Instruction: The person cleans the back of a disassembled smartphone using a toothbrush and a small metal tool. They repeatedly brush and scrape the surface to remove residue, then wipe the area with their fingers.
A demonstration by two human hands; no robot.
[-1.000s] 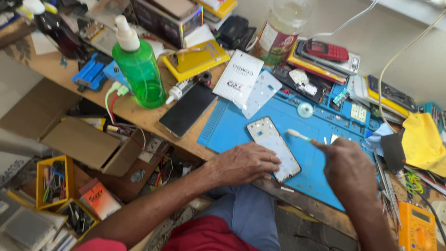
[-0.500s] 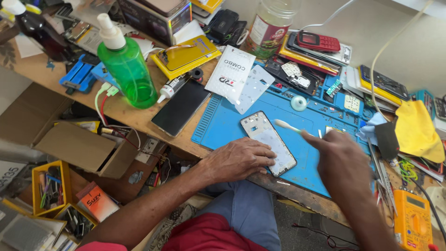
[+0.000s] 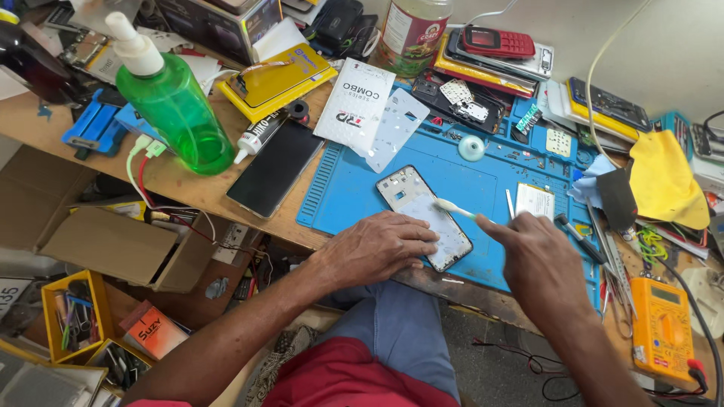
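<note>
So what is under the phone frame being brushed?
The phone frame lies flat on the blue mat. The left hand presses its near edge, hiding that part and the mat beneath. The right hand holds a brush over it.

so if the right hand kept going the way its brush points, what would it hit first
Probably the phone frame: the right hand aims its white brush up-left, bristles already over the frame. Beyond it lies the clear plastic sheet. Whether the bristles touch is unclear.
</note>
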